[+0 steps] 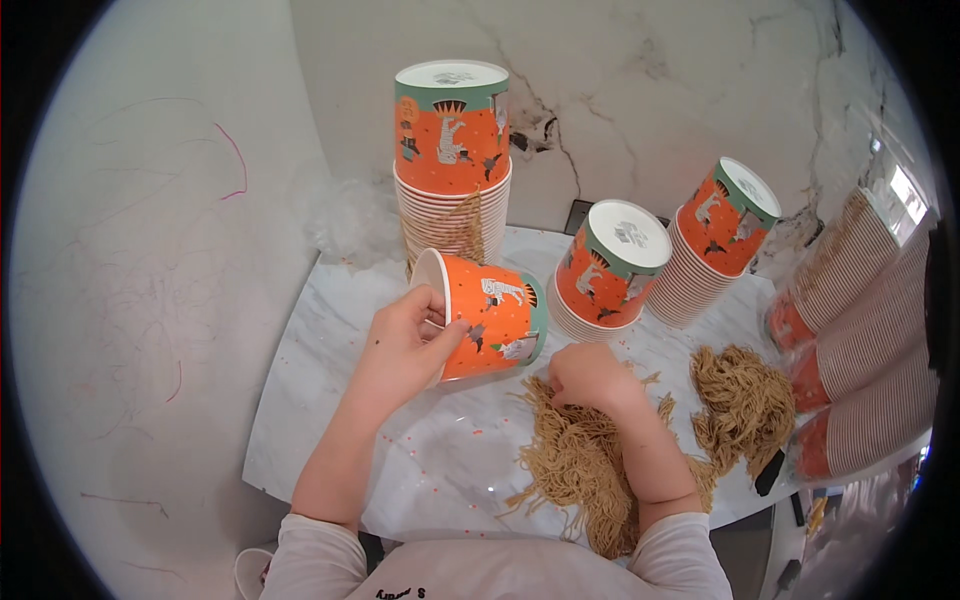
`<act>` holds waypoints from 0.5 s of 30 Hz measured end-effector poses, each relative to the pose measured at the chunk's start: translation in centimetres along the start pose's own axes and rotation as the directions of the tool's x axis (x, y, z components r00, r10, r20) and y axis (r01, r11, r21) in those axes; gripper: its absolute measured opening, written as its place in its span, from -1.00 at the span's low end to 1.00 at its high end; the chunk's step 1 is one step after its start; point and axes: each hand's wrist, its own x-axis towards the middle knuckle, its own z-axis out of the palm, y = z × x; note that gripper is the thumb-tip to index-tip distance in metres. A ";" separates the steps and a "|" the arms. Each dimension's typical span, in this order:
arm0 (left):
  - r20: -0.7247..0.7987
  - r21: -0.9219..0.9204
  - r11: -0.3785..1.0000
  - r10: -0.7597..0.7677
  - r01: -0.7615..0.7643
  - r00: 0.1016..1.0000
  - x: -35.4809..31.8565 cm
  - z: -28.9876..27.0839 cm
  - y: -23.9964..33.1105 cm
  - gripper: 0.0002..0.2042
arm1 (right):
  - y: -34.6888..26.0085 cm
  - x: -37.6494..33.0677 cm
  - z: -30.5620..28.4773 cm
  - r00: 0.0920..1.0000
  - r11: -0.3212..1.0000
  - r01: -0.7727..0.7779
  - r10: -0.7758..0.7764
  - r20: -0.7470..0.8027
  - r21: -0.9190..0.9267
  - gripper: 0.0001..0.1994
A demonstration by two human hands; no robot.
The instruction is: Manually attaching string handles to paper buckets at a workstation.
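My left hand (400, 345) grips an orange paper cup (492, 315) printed with animals, held on its side with the open mouth toward my left. My right hand (590, 378) rests on a pile of tan string pieces (575, 465) on the white marble table (330, 400), fingers curled into the strands. Whether it grips any of them I cannot tell.
A tall upside-down stack of the same cups (452, 160) stands at the back with strings hanging on it. Two shorter stacks (605, 270) (715, 240) lean to the right. A second string pile (742, 400) lies at right. Wrapped cup sleeves (860, 330) sit at the right edge.
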 end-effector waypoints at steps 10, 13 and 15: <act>0.093 -0.039 0.998 -0.036 0.040 0.995 1.0 -0.1 -1.8 -0.78 | 0.2 0.5 0.3 0.997 0.997 0.055 -0.058 0.041 0.061 -0.79; 0.118 -0.022 0.999 -0.033 0.036 0.992 1.1 0.1 -1.9 -0.78 | 0.8 -0.8 -1.8 0.995 0.970 0.099 -0.099 -0.010 0.222 -0.80; 0.132 -0.009 0.999 -0.036 0.037 0.991 1.2 0.3 -2.0 -0.79 | 1.0 -1.5 -2.8 0.993 0.945 0.114 -0.108 -0.037 0.307 -0.80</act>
